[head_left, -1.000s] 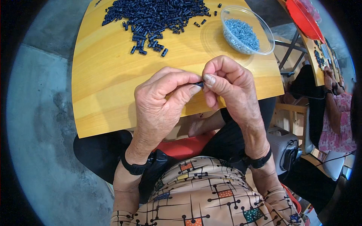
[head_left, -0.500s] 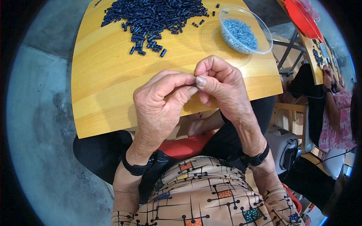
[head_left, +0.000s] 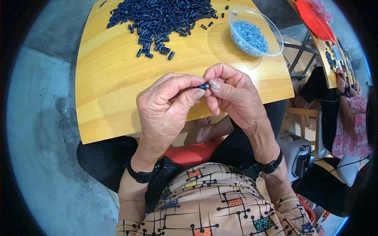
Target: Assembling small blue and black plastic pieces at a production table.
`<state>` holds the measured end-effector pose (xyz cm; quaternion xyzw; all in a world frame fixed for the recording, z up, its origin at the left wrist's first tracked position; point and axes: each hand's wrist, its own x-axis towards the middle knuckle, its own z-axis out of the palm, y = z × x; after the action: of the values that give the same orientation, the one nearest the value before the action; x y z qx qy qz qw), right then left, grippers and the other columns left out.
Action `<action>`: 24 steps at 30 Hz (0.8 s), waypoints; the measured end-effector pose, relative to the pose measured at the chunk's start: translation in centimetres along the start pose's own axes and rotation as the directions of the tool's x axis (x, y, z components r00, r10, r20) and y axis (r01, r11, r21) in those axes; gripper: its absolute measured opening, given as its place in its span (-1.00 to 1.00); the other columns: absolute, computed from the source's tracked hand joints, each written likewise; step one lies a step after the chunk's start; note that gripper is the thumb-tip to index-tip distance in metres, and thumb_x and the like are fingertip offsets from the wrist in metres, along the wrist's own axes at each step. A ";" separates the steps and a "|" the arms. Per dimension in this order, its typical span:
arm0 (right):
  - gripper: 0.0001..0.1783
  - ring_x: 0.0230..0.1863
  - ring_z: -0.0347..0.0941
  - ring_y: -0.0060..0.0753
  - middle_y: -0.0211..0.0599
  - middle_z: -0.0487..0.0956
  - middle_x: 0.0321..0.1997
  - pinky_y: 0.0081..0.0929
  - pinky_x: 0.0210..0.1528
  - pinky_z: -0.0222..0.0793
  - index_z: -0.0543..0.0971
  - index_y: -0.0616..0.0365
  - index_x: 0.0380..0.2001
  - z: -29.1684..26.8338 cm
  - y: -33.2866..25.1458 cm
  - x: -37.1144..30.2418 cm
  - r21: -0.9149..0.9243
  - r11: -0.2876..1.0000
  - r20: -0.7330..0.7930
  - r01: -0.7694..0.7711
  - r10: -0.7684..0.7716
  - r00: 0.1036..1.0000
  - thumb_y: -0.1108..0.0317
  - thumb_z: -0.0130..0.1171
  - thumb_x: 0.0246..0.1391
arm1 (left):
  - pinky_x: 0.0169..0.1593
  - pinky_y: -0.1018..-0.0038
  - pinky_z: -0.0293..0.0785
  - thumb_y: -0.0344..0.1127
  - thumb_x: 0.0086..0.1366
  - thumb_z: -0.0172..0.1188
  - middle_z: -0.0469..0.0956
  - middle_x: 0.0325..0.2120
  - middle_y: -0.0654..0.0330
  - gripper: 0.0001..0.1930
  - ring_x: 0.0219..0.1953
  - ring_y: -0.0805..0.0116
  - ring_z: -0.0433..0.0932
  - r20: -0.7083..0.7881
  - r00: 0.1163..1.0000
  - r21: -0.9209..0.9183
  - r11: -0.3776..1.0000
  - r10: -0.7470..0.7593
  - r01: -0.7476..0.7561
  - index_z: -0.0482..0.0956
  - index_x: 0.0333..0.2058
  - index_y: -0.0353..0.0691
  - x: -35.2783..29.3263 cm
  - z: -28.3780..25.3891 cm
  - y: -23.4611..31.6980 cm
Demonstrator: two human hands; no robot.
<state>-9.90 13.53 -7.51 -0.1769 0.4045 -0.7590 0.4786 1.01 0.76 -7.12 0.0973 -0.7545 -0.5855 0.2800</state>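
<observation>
My left hand (head_left: 163, 104) pinches a small black plastic part (head_left: 203, 86) between thumb and forefinger, just above the near edge of the table. The part is short and tube-like, with a shiny right end. My right hand (head_left: 240, 94) is closed against that end, its thumb and forefinger meeting there; anything smaller between these fingertips is hidden. Beyond my hands lies a big heap of like black plastic parts (head_left: 161, 17), a few strayed loose around it. To its right, a clear round plastic bowl (head_left: 277, 37) holds many tiny silvery-blue pieces (head_left: 251, 36), too small to name.
The yellow wooden table (head_left: 114, 86) spans the space before me, its near edge above my lap. At the right another person (head_left: 348, 114) sits by a second table with a red tray (head_left: 315, 19) and black parts on it. A grey plastic stool (head_left: 293, 153) stands at my right.
My right thumb and fingers have shifted slightly right and down, opening a small gap between the hands. The black part, mostly hidden before, now shows between the fingertips.
</observation>
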 end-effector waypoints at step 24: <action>-0.88 -0.55 0.47 -0.60 -0.29 0.56 -0.47 -0.68 -0.55 0.43 0.48 0.29 -0.30 0.6 -0.5 -0.5 -0.127 0.992 -0.049 0.024 -0.030 0.998 0.49 0.11 0.08 | -0.33 0.63 0.47 -0.62 0.05 0.23 0.56 -0.46 0.17 -0.88 -0.40 0.48 0.54 -0.024 0.993 0.052 0.992 0.118 -0.116 0.58 -0.38 -0.37 -0.2 0.2 0.4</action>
<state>-9.55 13.85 -6.74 -0.1928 0.4614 -0.7425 0.4456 1.18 1.11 -6.87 0.0680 -0.7696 -0.5475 0.3215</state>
